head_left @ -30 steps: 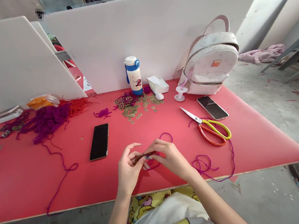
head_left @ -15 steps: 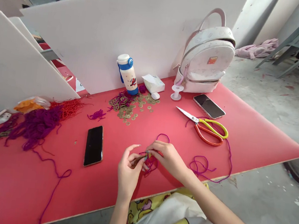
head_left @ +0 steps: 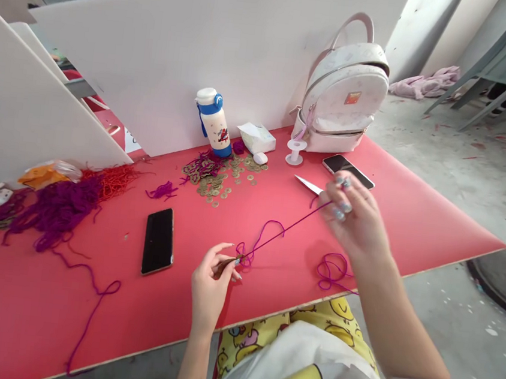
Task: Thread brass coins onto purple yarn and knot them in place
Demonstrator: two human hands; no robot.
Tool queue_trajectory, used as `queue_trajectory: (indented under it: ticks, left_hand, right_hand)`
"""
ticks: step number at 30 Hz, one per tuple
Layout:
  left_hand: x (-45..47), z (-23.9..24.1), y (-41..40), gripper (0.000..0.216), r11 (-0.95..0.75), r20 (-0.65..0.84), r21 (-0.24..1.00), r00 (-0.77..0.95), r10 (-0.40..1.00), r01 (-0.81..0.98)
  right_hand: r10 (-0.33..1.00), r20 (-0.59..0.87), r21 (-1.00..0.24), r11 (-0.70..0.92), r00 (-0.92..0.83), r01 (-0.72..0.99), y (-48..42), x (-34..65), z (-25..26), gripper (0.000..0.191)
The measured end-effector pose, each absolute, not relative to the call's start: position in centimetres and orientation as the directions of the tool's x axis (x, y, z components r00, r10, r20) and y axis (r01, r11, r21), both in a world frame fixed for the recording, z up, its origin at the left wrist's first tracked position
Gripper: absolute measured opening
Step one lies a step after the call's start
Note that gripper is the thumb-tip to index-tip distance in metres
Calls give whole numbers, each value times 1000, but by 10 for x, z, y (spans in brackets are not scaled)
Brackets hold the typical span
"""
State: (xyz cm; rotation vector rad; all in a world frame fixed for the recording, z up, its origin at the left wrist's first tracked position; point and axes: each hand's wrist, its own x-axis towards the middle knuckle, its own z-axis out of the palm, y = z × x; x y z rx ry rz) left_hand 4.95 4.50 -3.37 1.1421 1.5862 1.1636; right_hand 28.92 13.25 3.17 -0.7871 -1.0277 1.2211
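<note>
My left hand [head_left: 211, 278] is closed in a pinch on a few brass-coloured coins, mostly hidden by the fingers. A purple cord [head_left: 287, 229] runs taut from these coins up to my right hand [head_left: 352, 215], whose fingers are closed on its far end. Looser loops of the cord hang around the coins at my left fingertips. Beneath my right hand lie the scissors [head_left: 306, 184]; their blades show, while the handles are hidden. A loose coil of purple cord [head_left: 332, 271] rests on the red table [head_left: 139, 322] below my right wrist.
Holed coins [head_left: 215, 185] lie scattered before a bottle [head_left: 214, 125]. A tissue pack [head_left: 258, 139], a white spool [head_left: 295, 153] and a backpack [head_left: 344, 96] stand along the board. Two phones [head_left: 159, 243] lie flat. Purple yarn [head_left: 64, 206] and red yarn [head_left: 111, 183] are heaped left.
My right hand has moved away from my left, up and to the right, drawing the purple cord out straight. My left hand keeps its pinch on the coins. The view has shifted slightly.
</note>
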Motion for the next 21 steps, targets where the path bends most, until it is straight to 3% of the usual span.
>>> queue_trajectory:
  ticks: [5,11,14,17,19,21]
  left_hand:
    - [43,-35,39,28,140,-95,973,-234,968,184]
    - [37,-33,32,27,126,-85,975,-218,972,182]
    - [37,-30,30,26,114,-84,983,-199,976,141]
    - [39,-26,30,28,111,-97,991,-183,978,69]
    - [41,-24,32,28,109,-101,993,-172,980,40]
    - [43,-23,34,28,102,-97,995,-162,982,21]
  right_hand:
    - [903,343,-863,412,260,-292,145,318,49,15]
    - [772,403,-726,597,492,-341,153,345,27,5]
    - [714,437,-760,618,548,-200,155,350,10,6]
    - [787,471,-881,434,399,186,152,345,-4,7]
    - [896,411,-825,287,169,487,142,332,-12,13]
    - [938,332,-724,324,-104,608,126,310,-18,26]
